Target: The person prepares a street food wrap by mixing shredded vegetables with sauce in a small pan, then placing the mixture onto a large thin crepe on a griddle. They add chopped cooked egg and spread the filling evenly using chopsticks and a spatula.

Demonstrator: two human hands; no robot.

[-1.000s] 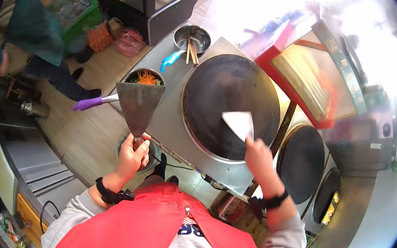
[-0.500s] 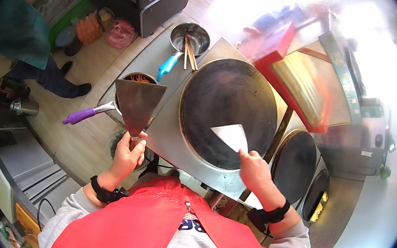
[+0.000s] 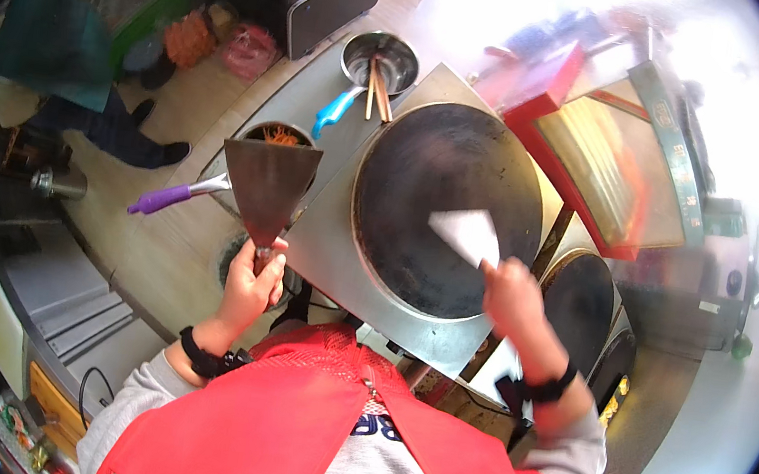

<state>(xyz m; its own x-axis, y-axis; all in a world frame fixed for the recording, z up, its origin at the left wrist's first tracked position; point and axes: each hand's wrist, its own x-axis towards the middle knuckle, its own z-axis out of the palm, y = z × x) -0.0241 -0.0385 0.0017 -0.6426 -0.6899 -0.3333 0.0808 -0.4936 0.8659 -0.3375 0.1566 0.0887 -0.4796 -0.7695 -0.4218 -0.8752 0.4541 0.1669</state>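
My left hand [image 3: 253, 280] is wrapped round the handle of a wide, dark metal scraper [image 3: 269, 186], its blade pointing away from me. The blade covers part of a pan [image 3: 254, 130] with orange shreds in it and a purple handle. In my right hand [image 3: 515, 298] is a smaller, pale scraper [image 3: 468, 234], held over the right part of a large round black griddle [image 3: 425, 181]. Whether its blade touches the griddle I cannot tell. My right hand is slightly smeared by motion.
A steel pot [image 3: 382, 57] with a blue handle and wooden chopsticks stands behind the pan. More round griddles [image 3: 579, 302] lie to the right. A red-framed case [image 3: 591, 159] stands at the back right. A person in a dark green apron [image 3: 59, 32] stands at the left.
My right hand and the pale scraper have moved right and slightly away from me across the griddle. The view has shifted a little; my left hand still holds the dark scraper.
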